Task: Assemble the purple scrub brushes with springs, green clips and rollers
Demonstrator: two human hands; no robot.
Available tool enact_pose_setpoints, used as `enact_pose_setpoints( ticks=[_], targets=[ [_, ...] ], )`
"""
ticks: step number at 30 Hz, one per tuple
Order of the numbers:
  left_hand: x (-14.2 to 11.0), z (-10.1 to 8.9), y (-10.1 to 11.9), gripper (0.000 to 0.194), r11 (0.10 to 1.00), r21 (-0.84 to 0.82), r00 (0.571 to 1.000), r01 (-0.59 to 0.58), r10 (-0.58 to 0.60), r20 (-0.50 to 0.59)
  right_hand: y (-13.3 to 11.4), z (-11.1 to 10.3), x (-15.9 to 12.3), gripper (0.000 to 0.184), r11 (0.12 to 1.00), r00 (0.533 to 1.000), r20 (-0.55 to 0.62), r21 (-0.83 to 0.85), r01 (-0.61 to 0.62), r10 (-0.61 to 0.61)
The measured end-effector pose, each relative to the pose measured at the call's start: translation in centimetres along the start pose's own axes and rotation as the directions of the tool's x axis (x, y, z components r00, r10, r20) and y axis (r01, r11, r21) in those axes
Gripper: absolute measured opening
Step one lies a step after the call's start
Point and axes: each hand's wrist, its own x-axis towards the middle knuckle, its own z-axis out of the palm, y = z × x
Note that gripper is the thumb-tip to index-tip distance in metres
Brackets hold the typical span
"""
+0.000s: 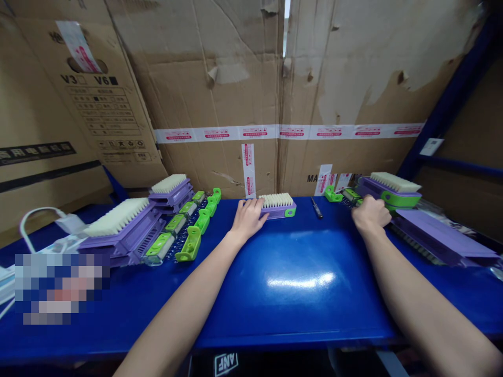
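- Your left hand (248,219) holds one end of a purple brush (277,207), its bristles facing up.
- Your right hand (371,213) is closed in loosely beside small green parts (351,196); whether it grips one is unclear.
- Between your hands lies a dark pen-like tool (316,208).
- Left of your left hand stand stacked purple housings (128,233) and green brackets (190,244).
- Beyond both hands rises taped cardboard (216,94).

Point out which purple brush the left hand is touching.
The purple brush in the middle of the blue table, green at its right end; the left hand touches it, while the others lie toward the sides.
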Motion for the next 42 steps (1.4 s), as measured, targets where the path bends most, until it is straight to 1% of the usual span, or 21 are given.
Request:
enact_pose_setpoints(
  ticks=[3,8,11,15,18,21,26,28,31,34,36,39,42],
  targets=[
    [0.0,-0.1,0.0,0.038,1.000,0.009,1.000,0.002,-0.002,0.003,-0.3,-0.1,-0.1,0.038,1.000,0.999,-0.030,0.002,0.017,-0.017],
    [0.0,-0.2,0.1,0.039,0.999,0.041,1.000,0.011,-0.011,0.010,-0.7,-0.5,-0.4,0.036,0.999,0.998,-0.045,0.006,0.047,-0.047],
    [0.0,-0.1,0.1,0.039,0.999,0.044,1.000,0.012,-0.012,0.011,-1.0,-1.1,-0.5,0.036,0.994,0.991,-0.103,0.054,0.095,-0.090],
    [0.0,-0.2,0.0,0.039,0.999,0.041,1.000,0.005,-0.005,0.000,-1.9,-1.4,-0.9,0.038,0.964,0.960,-0.202,0.143,0.225,-0.194],
    [0.0,-0.3,0.0,0.040,0.999,0.049,1.000,0.018,-0.018,-0.011,-3.3,-1.0,-2.0,0.037,0.915,0.924,-0.227,0.193,0.354,-0.309],
    [-0.1,-0.3,-0.1,0.045,0.999,0.042,0.999,0.034,-0.034,-0.009,-4.9,0.1,-3.7,0.036,0.862,0.887,-0.176,0.217,0.459,-0.428],
    [-0.1,0.0,-0.2,0.046,1.000,-0.015,1.000,0.002,-0.002,-0.003,-6.4,1.7,-6.2,0.037,0.806,0.832,-0.045,0.224,0.548,-0.553],
    [-0.1,0.1,-0.3,0.046,1.000,-0.020,1.000,0.003,-0.003,-0.006,-6.5,2.1,-6.7,0.037,0.789,0.809,-0.015,0.209,0.578,-0.588],
    [0.0,0.0,-0.3,0.045,1.000,-0.017,1.000,-0.003,0.002,-0.016,-6.5,2.1,-7.2,0.037,0.773,0.786,-0.005,0.180,0.609,-0.618],
    [0.0,-0.1,-0.3,0.044,0.999,-0.018,0.999,-0.043,0.043,-0.032,-6.5,1.9,-7.3,0.035,0.763,0.769,0.013,0.143,0.631,-0.639],
    [0.1,-0.1,-0.3,0.044,0.997,-0.026,0.997,-0.066,0.065,-0.035,-6.5,1.8,-7.3,0.034,0.763,0.768,0.001,0.115,0.636,-0.641],
    [0.1,-0.1,-0.3,0.044,0.997,-0.046,0.998,-0.056,0.054,-0.029,-6.5,1.8,-7.0,0.037,0.790,0.794,-0.033,0.072,0.608,-0.608],
    [0.1,0.1,-0.3,0.042,0.998,-0.064,1.000,-0.026,0.025,-0.012,-6.3,2.0,-6.6,0.039,0.811,0.812,0.026,0.062,0.581,-0.584]
  ],
)
